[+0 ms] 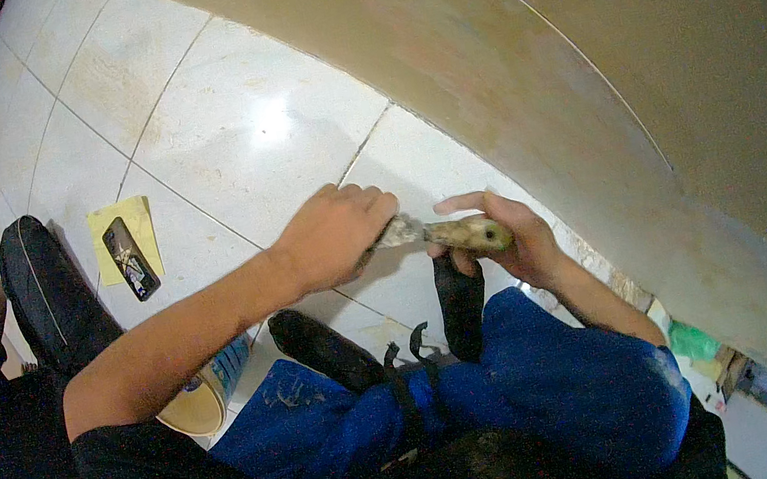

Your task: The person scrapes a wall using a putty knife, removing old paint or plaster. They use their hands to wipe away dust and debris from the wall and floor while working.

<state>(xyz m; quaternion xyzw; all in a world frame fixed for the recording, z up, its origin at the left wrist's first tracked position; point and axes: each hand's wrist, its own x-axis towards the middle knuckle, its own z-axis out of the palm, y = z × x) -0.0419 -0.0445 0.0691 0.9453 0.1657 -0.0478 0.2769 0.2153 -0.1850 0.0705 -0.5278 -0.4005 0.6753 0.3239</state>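
A putty knife or similar scraper, with a worn wooden handle (470,234) that has a hole near its end, lies crosswise between my hands. My right hand (526,238) holds the handle, its fingers partly beneath it and one finger extended above. My left hand (337,236) is closed over the other end of the tool, beside the whitish, crusted metal part (399,231). That hand hides most of the blade, and whether it also holds a cloth or other material cannot be told. Both hands are above the tiled floor, in front of my dark-socked feet.
A phone (131,259) rests on yellow paper (142,207) on the tiles (196,118). A tub (202,407) stands by my left knee. Another person in dark clothes (50,295) sits at the left. A beige wall (477,71) runs along the right, with green material (691,340) near its foot.
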